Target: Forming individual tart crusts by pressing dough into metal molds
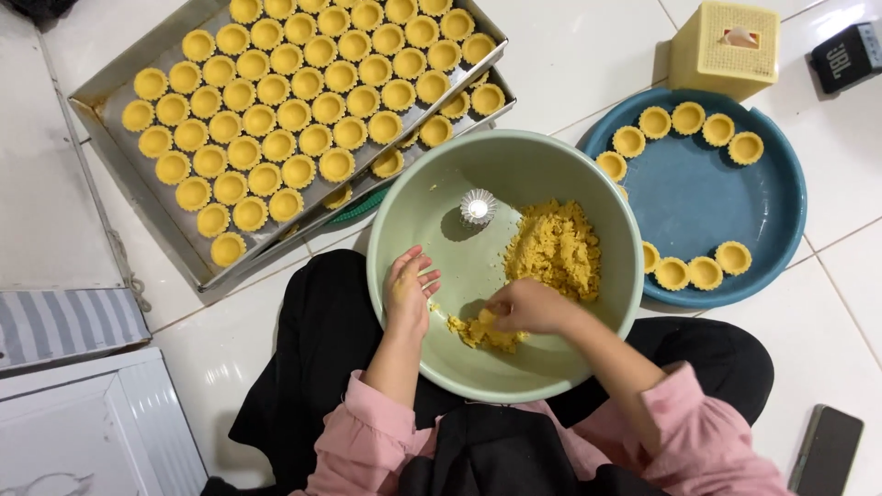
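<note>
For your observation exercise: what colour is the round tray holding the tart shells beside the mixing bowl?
Blue, a dark teal shade; the round tray shows clearly in the head view.

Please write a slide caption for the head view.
Right hand pinches yellow crumbly dough in a pale green bowl; left hand waits open.

The person wears a pink top with long, loose sleeves, the cuffs pushed up the forearms so that both wrists are bare. Black fabric, a skirt or trousers, covers the lap and legs and spreads in soft folds. The left hand (406,294) and right hand (528,308) are bare, with no rings or watch visible.
</note>
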